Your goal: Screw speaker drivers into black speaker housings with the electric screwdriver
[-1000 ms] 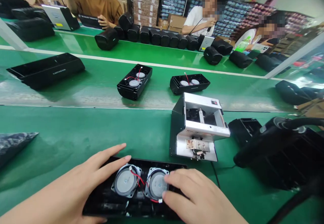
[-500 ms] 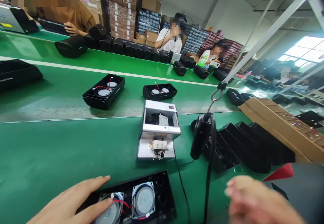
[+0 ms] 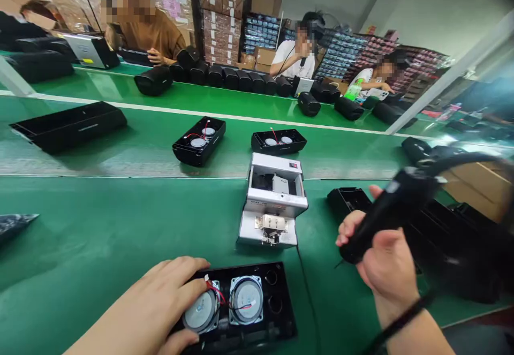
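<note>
My left hand (image 3: 163, 296) grips the left end of a black speaker housing (image 3: 283, 317) on the green bench, its fingers across the far edge and its thumb on the near side. Two round speaker drivers (image 3: 246, 300) sit in the housing, with red and black wires and small white plugs between them. One driver is partly under my fingers. Raised over the bench on the right, my right hand (image 3: 387, 264) is wrapped round a black electric screwdriver (image 3: 389, 210), whose tip points down and left. A cable trails from its upper end.
A silver-white machine (image 3: 273, 205) stands beyond the housing, its cord running towards me. Two housings with drivers (image 3: 199, 142) and a longer black case (image 3: 72, 127) lie across the bench. Black housings (image 3: 349, 199) and a cardboard box (image 3: 477, 183) are at right. People sit opposite.
My right hand has taken hold of the hanging screwdriver and tilted it. My left hand has settled around the housing's end. The view has swung left.
</note>
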Motion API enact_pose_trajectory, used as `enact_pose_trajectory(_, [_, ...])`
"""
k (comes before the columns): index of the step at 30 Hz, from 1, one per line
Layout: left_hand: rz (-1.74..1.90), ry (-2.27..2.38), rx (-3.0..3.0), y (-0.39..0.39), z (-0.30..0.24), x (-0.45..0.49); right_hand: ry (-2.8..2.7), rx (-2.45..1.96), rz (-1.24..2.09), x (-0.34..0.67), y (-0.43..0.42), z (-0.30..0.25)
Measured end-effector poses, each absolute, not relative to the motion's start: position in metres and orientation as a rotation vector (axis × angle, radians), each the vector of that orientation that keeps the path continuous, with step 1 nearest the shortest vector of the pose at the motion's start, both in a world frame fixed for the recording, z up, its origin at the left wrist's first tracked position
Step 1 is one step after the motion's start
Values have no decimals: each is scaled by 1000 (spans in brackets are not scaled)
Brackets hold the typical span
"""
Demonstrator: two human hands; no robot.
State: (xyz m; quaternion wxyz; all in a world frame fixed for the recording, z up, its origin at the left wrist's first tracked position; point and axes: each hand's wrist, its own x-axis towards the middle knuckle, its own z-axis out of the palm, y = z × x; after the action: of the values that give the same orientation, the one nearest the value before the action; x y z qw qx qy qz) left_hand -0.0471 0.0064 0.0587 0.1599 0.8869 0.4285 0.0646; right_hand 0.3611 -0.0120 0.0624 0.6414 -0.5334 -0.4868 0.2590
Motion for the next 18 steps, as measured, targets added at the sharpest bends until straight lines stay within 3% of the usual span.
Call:
enact_pose_trajectory(10, [333,1032,2721,15,28,-64,-953,-797,762,298,-7,142])
enact_pose_trajectory(18, [507,1045,2692,7,34,-53,-1246,-604,726,245,37,113])
